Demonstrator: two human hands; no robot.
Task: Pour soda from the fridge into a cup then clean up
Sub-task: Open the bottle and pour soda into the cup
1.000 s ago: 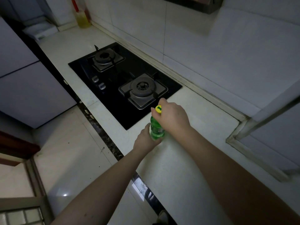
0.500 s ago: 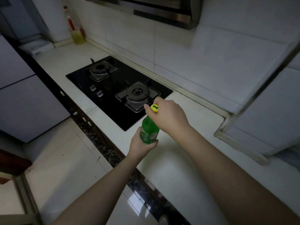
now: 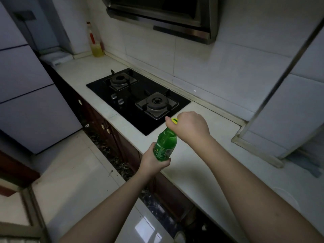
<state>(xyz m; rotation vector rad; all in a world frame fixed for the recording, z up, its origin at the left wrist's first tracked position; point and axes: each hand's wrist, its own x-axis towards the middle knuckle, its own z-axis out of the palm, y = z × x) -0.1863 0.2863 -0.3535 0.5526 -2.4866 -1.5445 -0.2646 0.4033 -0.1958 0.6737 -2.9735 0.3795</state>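
The green soda bottle (image 3: 164, 146) was out of the fridge and held in the air over the front edge of the white countertop (image 3: 201, 165), just in front of the black 2-burner gas hob (image 3: 138, 100). The left hand (image 3: 154, 162) gripped it from below, fingers wrapped round the lower body and label. The right hand (image 3: 190, 128) was closed over the top, thumb and fingers pinching the yellow cap (image 3: 174, 120), which sat on the neck. The bottle leaned slightly, its top tilted toward the right hand.

Judged from that, the task stood at an early stage. Fetching the soda looked done, and the step in hand appeared to be working the cap; whether it was loosening or tightening could not be told from 1 view. No cup showed anywhere on the counter in this view, so the pour itself seemed not yet begun, and a cup would have to be found or brought first. After that, recapping, returning the bottle to the tall grey fridge (image 3: 31, 106) at the left, and tidying up all remained.

Farther back, a bottle of yellow oil (image 3: 96, 44) stood in the counter's corner against the tiled wall, under the steel range hood (image 3: 166, 16).
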